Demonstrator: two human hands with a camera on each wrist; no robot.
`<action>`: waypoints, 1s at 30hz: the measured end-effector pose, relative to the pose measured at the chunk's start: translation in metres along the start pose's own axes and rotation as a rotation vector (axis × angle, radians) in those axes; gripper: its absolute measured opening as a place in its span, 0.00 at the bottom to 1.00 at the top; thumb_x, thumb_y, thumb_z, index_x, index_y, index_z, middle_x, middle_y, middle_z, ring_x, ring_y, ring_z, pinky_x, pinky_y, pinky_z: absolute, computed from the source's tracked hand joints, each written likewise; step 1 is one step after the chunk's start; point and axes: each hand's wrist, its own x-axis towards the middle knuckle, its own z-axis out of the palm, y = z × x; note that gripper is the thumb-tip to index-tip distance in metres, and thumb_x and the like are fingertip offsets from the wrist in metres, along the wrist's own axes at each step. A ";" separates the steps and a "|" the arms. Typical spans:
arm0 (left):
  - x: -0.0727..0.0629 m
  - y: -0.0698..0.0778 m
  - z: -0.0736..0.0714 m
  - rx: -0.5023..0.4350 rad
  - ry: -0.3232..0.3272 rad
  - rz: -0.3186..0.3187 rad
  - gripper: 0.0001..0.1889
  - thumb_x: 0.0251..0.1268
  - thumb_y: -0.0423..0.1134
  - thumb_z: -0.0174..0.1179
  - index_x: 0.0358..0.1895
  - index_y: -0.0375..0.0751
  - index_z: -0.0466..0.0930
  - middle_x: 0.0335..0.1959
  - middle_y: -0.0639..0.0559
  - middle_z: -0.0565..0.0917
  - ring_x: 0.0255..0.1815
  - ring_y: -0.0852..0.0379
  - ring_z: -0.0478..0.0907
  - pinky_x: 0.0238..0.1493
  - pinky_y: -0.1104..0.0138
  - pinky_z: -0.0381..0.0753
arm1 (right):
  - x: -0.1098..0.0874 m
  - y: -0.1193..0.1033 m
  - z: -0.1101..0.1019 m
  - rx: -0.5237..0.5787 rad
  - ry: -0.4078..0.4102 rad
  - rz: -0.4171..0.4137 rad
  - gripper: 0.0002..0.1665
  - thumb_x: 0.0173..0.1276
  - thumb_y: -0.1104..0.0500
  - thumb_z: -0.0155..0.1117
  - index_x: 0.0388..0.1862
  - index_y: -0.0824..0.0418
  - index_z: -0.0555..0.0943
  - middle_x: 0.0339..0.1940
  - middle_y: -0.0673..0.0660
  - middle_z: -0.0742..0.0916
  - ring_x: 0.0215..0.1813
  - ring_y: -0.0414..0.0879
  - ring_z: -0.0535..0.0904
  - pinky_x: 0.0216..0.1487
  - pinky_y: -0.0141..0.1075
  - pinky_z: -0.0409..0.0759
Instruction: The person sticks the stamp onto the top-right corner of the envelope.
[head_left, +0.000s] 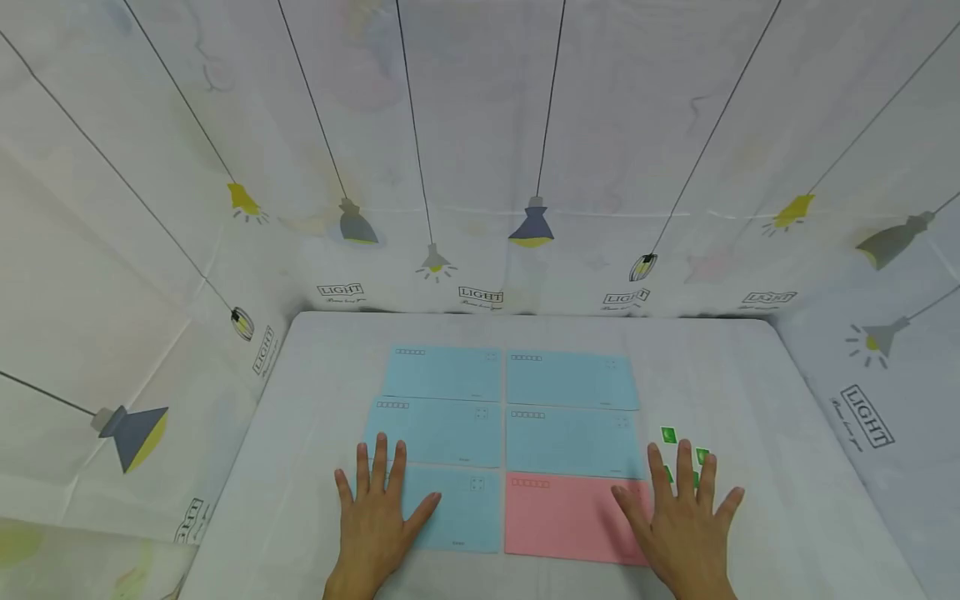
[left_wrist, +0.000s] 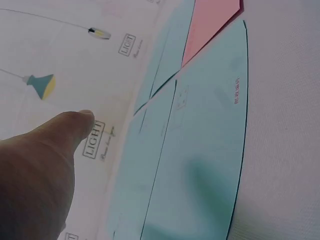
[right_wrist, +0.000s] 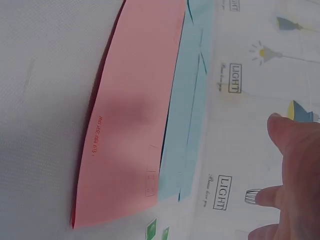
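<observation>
Several light blue envelopes (head_left: 573,442) and one pink envelope (head_left: 562,517) lie flat in two columns, the pink one nearest on the right. My left hand (head_left: 375,517), fingers straight and spread, is over the left part of the nearest blue envelope (head_left: 468,512). Over the pink envelope's right end and the table beside it is my right hand (head_left: 682,529), also spread. Both hands hold nothing; shadows fall on the envelopes in the wrist views. Small green stamps (head_left: 668,435) lie beyond the right fingertips, some partly hidden by them.
A white-covered table (head_left: 330,358) bears everything. Behind and beside it hangs a pale sheet (head_left: 480,125) printed with lamps and the word LIGHT, meeting the table's back edge.
</observation>
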 end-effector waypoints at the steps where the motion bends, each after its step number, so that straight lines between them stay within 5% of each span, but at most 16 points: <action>1: 0.000 0.000 0.000 0.000 0.000 -0.001 0.50 0.64 0.76 0.48 0.80 0.47 0.55 0.83 0.41 0.48 0.82 0.32 0.44 0.71 0.26 0.44 | 0.000 0.000 0.000 0.000 0.000 0.000 0.52 0.68 0.26 0.52 0.79 0.56 0.60 0.81 0.72 0.54 0.81 0.76 0.39 0.64 0.84 0.35; 30: 0.018 -0.008 0.009 -0.088 0.061 -0.055 0.47 0.69 0.69 0.51 0.78 0.37 0.57 0.81 0.33 0.53 0.80 0.29 0.50 0.70 0.27 0.53 | -0.001 0.013 -0.004 0.028 0.040 0.099 0.46 0.71 0.36 0.59 0.75 0.66 0.62 0.74 0.76 0.63 0.71 0.77 0.57 0.64 0.75 0.57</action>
